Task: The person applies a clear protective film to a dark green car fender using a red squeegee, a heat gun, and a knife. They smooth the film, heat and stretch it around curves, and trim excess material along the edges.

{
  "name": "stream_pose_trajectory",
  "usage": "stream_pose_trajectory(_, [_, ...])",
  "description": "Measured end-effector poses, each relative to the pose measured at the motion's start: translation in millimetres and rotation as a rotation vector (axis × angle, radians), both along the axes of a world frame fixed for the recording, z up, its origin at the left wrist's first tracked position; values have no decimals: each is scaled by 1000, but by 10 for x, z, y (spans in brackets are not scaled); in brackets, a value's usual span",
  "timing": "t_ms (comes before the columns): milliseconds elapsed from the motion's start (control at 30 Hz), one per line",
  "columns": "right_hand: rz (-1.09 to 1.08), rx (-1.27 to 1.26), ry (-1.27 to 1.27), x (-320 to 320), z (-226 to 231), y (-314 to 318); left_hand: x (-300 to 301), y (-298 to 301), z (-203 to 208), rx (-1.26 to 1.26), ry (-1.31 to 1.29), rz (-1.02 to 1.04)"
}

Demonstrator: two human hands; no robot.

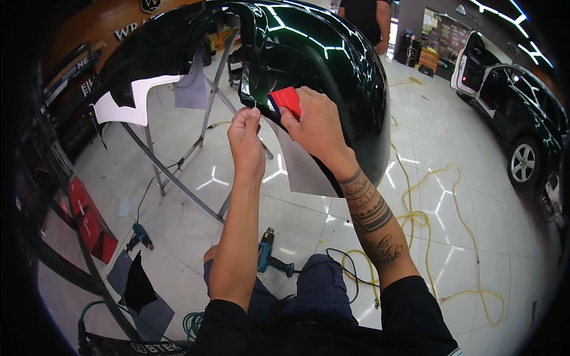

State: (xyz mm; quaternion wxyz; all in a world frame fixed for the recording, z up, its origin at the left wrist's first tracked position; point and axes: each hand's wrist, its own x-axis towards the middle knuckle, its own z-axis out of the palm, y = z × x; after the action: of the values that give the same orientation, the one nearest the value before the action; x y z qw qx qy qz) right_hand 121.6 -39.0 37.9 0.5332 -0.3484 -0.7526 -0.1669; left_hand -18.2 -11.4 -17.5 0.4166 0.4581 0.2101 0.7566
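Note:
A glossy black car bumper (pixel 356 89) is propped on a metal stand in front of me. My right hand (pixel 317 121) is closed around a red squeegee (pixel 287 101) with a dark edge, held against the bumper close to its inner corner. Just left of it, my left hand (pixel 246 139) pinches thumb against fingers at the bumper's lower edge, where the corner of a film sheet (pixel 306 166) appears to reach the fingertips. The film's pale grey backing hangs below the edge, partly hidden by my right wrist. My fingers cover exactly what the left pinch grips.
Metal stand legs (pixel 172 175) spread below the bumper. A teal heat gun (pixel 270 252) lies between my legs, another (pixel 140 236) farther left near a red box (pixel 92 222). Yellow hoses (pixel 409 219) loop over the floor at right. A car (pixel 516 113) and a person (pixel 365 24) are beyond.

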Motion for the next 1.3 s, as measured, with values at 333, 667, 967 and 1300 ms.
stream_pose_trajectory(333, [128, -105, 182, 84, -81, -202, 202, -197, 83, -170, -115, 291])
stream_pose_trajectory(667, [5, -76, 97, 7, 39, -171, 211, -163, 162, -94, 90, 420])
stream_pose_trajectory(967, [-89, -76, -41, -118, 127, -147, 131, -94, 118, -14, -112, 147])
stream_pose_trajectory(1300, [-259, -22, -264, -220, 93, -115, 101, -80, 95, -39, -110, 78])
